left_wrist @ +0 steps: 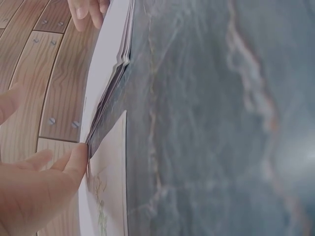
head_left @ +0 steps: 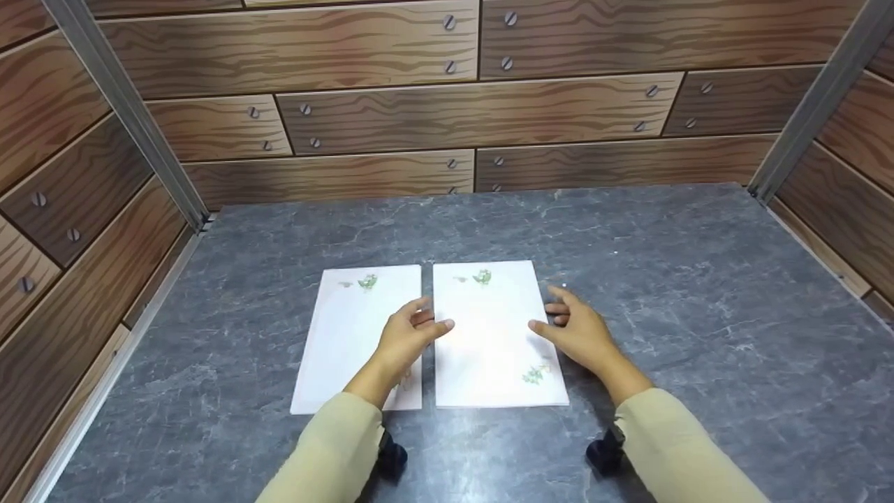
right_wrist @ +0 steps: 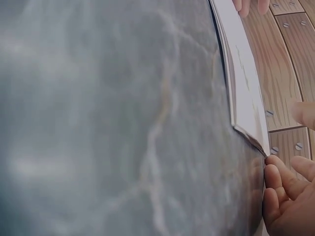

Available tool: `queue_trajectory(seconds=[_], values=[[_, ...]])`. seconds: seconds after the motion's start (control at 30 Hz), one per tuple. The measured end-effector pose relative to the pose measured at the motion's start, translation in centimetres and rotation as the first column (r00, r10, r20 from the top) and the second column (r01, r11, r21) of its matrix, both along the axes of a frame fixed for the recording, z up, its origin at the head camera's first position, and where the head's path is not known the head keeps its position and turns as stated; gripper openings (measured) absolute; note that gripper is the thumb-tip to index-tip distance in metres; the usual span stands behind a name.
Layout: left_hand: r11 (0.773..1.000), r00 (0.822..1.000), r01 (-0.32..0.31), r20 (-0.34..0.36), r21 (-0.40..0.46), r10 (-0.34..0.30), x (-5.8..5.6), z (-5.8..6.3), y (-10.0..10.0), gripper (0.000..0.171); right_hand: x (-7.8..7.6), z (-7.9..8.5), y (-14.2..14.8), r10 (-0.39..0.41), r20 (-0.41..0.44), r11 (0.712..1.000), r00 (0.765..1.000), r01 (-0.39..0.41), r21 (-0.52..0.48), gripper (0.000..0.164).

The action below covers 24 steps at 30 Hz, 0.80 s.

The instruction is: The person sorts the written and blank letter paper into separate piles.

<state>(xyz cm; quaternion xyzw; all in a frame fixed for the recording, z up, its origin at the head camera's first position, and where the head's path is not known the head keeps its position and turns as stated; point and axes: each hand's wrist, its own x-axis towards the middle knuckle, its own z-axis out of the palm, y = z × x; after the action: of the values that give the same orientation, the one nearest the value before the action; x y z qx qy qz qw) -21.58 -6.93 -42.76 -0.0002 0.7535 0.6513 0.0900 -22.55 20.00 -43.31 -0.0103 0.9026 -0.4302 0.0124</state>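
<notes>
Two white paper piles with small green plant prints lie side by side, the left pile (head_left: 349,328) and the right pile (head_left: 489,335). My left hand (head_left: 408,334) is at the right pile's left edge, its wrist over the left pile. In the left wrist view its fingertips touch the layered sheets (left_wrist: 110,49), and the thumb stands apart. On the opposite side, my right hand (head_left: 583,337) has fingers against the right edge. The right wrist view shows those fingertips at the pile's corner (right_wrist: 246,93), thumb raised away. Neither hand grips the paper.
The piles lie on a dark grey marbled tabletop (head_left: 663,279), a narrow gap between them. Wood-patterned panels (head_left: 377,119) stand behind and at both sides, with metal posts (head_left: 133,119) at the corners. Black wrist devices (head_left: 392,457) hang under the sleeves.
</notes>
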Motion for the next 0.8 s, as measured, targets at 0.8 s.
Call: queue_trajectory(seconds=[0.8], values=[[0.995, 0.998, -0.053, -0.022, 0.085, 0.055, -0.06, -0.14, 0.1, 0.062, -0.17, -0.48, -0.13, -0.061, -0.088, 0.995, 0.994, 0.054, -0.079, 0.058]])
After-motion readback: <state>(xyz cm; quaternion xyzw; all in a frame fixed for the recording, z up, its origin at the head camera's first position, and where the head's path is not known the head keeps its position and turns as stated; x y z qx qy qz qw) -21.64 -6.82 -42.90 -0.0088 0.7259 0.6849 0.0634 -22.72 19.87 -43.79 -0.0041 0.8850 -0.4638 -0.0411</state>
